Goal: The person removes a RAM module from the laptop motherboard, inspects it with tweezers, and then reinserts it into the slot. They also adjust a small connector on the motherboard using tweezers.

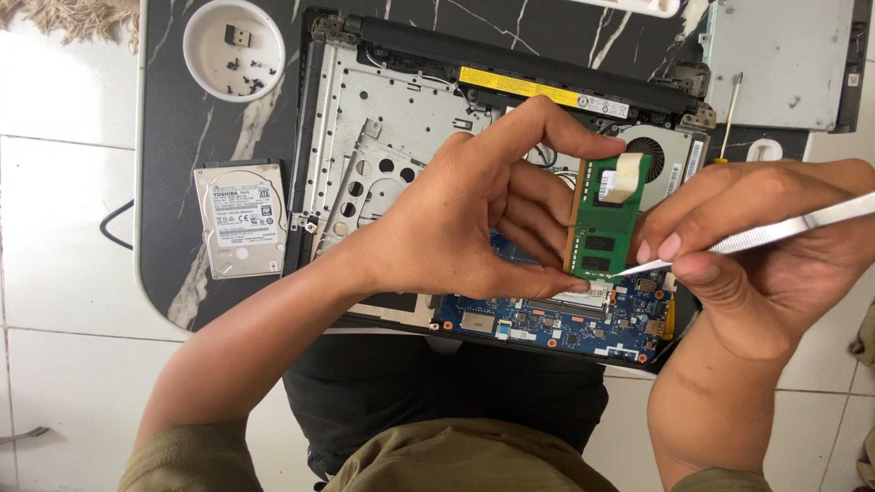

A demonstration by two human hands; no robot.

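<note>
My left hand (483,214) pinches a green memory module (609,217) by its long edges, holding it upright above an opened laptop chassis (365,155). A strip of pale tape sticks to the module's top. My right hand (756,246) grips metal tweezers (747,239); their tip touches the module's lower right corner, just over the blue motherboard (556,323). A cooling fan (654,150) shows behind the module.
A small white bowl (196,68) with screws and a tiny dongle sits at upper left. A hard drive (240,219) lies left of the chassis on the dark marble table (173,137). A screwdriver (729,118) and a grey panel (784,55) lie at upper right.
</note>
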